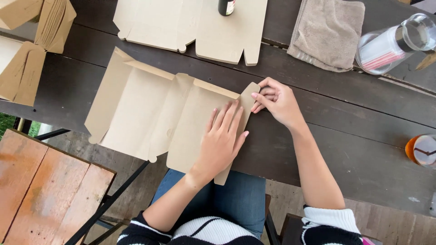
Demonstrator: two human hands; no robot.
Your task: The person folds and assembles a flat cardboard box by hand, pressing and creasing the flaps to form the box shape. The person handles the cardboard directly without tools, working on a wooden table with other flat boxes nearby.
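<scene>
A flat, unfolded cardboard box blank (145, 109) lies on the dark wooden table (345, 118) in front of me. My left hand (222, 140) presses flat on its right panel, fingers spread. My right hand (274, 100) pinches the right side flap and folds it up along the crease. The blank's left flaps stand slightly raised.
A second flat cardboard blank (195, 27) lies at the back with a dark bottle (226, 6) on it. Folded cardboard pieces (32, 50) sit far left. A beige towel (327, 31), a clear jar on its side (395, 43) and an orange cup (421, 150) are at right. An orange wooden stool (45, 190) stands lower left.
</scene>
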